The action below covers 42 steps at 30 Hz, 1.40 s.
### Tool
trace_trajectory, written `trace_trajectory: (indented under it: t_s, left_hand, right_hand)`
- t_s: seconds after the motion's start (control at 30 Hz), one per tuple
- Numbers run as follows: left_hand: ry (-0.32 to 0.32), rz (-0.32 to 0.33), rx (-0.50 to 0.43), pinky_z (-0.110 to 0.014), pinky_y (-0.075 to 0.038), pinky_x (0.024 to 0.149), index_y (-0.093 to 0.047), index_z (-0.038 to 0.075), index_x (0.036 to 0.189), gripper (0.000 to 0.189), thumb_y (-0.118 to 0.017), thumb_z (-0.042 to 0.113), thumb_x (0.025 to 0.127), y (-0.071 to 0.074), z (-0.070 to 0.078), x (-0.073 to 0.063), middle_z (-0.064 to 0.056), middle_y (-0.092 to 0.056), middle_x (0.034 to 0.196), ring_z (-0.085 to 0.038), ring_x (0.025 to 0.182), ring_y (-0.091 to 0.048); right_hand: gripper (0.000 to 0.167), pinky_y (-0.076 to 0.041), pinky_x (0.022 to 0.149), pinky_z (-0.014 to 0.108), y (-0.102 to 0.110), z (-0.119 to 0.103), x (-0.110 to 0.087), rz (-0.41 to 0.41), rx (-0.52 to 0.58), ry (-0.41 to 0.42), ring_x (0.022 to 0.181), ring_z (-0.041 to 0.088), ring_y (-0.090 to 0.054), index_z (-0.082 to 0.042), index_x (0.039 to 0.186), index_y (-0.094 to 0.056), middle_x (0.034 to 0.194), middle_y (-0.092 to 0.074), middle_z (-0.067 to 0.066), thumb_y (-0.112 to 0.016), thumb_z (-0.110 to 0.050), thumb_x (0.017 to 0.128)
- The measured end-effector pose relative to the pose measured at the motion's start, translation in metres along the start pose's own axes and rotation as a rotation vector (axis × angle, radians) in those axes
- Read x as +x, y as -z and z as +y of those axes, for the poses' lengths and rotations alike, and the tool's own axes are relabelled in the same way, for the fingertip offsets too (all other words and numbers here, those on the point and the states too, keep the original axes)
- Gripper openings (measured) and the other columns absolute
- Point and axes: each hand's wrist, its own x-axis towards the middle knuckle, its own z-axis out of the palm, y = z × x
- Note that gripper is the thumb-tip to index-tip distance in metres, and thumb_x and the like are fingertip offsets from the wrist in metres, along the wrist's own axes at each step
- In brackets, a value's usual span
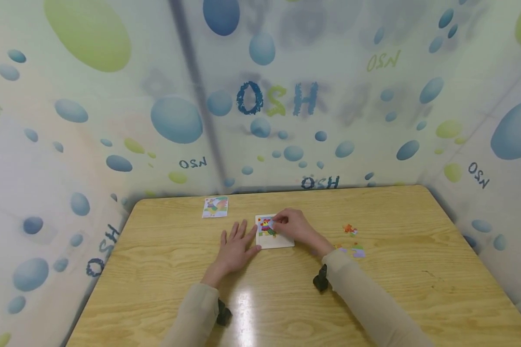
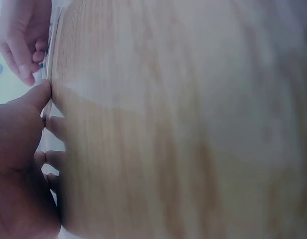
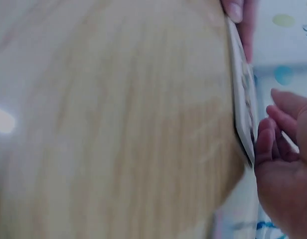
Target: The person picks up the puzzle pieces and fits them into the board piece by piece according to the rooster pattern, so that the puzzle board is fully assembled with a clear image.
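A small white-framed puzzle board [image 1: 282,244] lies flat on the table, its picture of a colorful rooster [image 1: 267,227] partly filled in at the left. My left hand [image 1: 234,253] rests palm down with fingers spread, thumb and index finger at the board's left edge. Over the board's upper right, my right hand [image 1: 296,225] has its fingers curled and pinches a small bluish puzzle piece [image 1: 274,223], mostly hidden by the fingertips. The right wrist view shows the board [image 3: 239,94] edge-on beside the curled fingers [image 3: 265,137].
A picture card [image 1: 215,207] with a similar rooster lies at the back left. Loose puzzle pieces, an orange one [image 1: 349,228] and a green and lilac one [image 1: 358,250] among them, are right of the board. A patterned curtain [image 1: 278,144] stands behind the wooden table [image 1: 156,274].
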Motion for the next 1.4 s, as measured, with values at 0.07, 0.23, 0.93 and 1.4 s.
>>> trace_trajectory:
  t_s: [0.07,0.23,0.93,1.4]
  left_hand:
    - [-0.003,0.002,-0.004,-0.070,-0.002,0.117,-0.037,0.014,0.160,0.063,-0.053,0.043,0.106,0.000,0.000,0.000,-0.021,-0.016,0.168,-0.043,0.155,-0.007]
    - [-0.002,-0.001,-0.005,-0.070,-0.001,0.117,-0.038,0.014,0.160,0.063,-0.053,0.043,0.106,0.000,0.000,0.000,-0.021,-0.015,0.169,-0.043,0.155,-0.007]
    - [0.009,-0.020,0.004,-0.069,0.001,0.117,-0.034,0.016,0.162,0.065,-0.052,0.044,0.106,-0.001,0.001,0.001,-0.019,-0.011,0.170,-0.042,0.155,-0.003]
    - [0.009,-0.017,0.015,-0.069,0.001,0.117,-0.034,0.016,0.162,0.065,-0.052,0.044,0.107,-0.002,-0.001,0.002,-0.019,-0.011,0.170,-0.041,0.155,-0.004]
  right_hand:
    - [0.020,-0.052,0.077,0.034,0.008,0.000,-0.003,0.011,0.054,-0.008,0.086,0.017,-0.060,-0.004,0.110,-0.077,0.098,-0.069,0.002,-0.074,-0.016,0.095]
    - [0.027,-0.054,0.082,0.039,0.037,0.006,-0.015,0.038,0.088,0.009,0.095,0.022,-0.064,-0.001,0.119,-0.073,0.108,-0.070,0.009,-0.072,-0.016,0.097]
    - [0.035,-0.055,0.078,0.036,0.145,0.086,-0.089,0.111,-0.021,-0.051,0.096,0.029,-0.066,0.006,0.126,-0.067,0.110,-0.070,0.017,-0.070,-0.016,0.099]
    - [0.036,-0.053,0.083,0.028,0.162,0.113,-0.101,-0.051,-0.067,-0.007,0.100,0.023,-0.064,0.006,0.127,-0.067,0.117,-0.070,0.017,-0.073,-0.012,0.096]
